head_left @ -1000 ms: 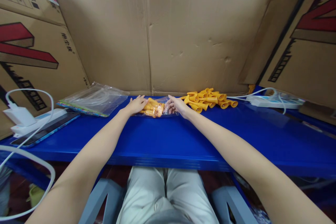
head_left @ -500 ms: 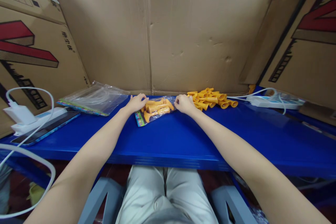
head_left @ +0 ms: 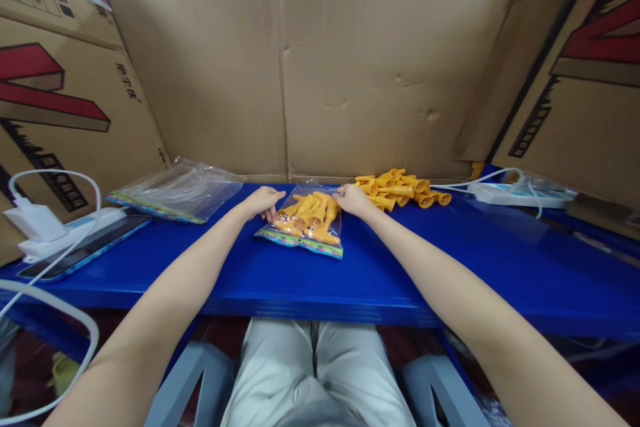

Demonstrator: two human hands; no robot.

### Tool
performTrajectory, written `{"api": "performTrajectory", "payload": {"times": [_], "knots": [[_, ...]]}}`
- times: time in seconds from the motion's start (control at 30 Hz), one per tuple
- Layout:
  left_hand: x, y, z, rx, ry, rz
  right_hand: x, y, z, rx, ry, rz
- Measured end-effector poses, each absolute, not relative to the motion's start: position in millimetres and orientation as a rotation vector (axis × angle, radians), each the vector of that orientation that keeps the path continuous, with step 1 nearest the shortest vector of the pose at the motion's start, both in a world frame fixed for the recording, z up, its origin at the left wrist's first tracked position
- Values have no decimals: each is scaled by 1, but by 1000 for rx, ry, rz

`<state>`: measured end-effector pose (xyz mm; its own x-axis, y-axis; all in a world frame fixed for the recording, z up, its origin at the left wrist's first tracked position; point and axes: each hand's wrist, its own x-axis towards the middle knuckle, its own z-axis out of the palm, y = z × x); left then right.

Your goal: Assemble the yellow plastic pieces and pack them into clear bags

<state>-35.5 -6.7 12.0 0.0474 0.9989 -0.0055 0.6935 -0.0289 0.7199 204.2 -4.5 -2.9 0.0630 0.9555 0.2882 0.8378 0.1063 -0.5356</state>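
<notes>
A clear plastic bag (head_left: 300, 237) with a colourful printed strip along its near edge lies on the blue table. Inside it are several yellow-orange horn-shaped plastic pieces (head_left: 316, 217). At the bag's left side is my left hand (head_left: 264, 203), its thumb stretched out and apart from the bent fingers, which are beside or touching the plastic. My right hand (head_left: 351, 199) pinches the bag's far right edge; its fingertips are partly hidden. Just right of that hand, a heap of loose yellow horn-shaped pieces (head_left: 400, 188) rests on the table.
Flat clear bags (head_left: 185, 190) lie at the left, near a phone (head_left: 85, 247) and a white power strip with a charger (head_left: 37, 220). Another power strip (head_left: 520, 195) is at the right. Cardboard (head_left: 380, 73) walls the back of the blue table (head_left: 400, 267).
The filled bag has turned and spread out, so its printed strip now runs along the near side. My left thumb has come away from the fingers; my right hand stays at the bag's right side.
</notes>
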Motion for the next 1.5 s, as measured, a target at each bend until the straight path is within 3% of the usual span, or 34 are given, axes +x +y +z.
{"api": "performTrajectory", "payload": {"times": [0.23, 0.47, 0.63, 0.97, 1.5], "knots": [[-31, -9, 12, 1614, 1525, 564, 204, 8, -17, -1535, -1480, 706], [-31, 6, -4, 1800, 1754, 962, 200, 1, -12, -1334, -1249, 1107], [-33, 13, -13, 1789, 1671, 1110, 199, -2, -11, -1279, -1220, 1192], [-29, 15, -12, 1197, 1183, 1215, 203, -8, -6, -1220, -1157, 1360], [-34, 10, -5, 1161, 1199, 1111, 204, -6, -10, -1184, -1249, 1455]]}}
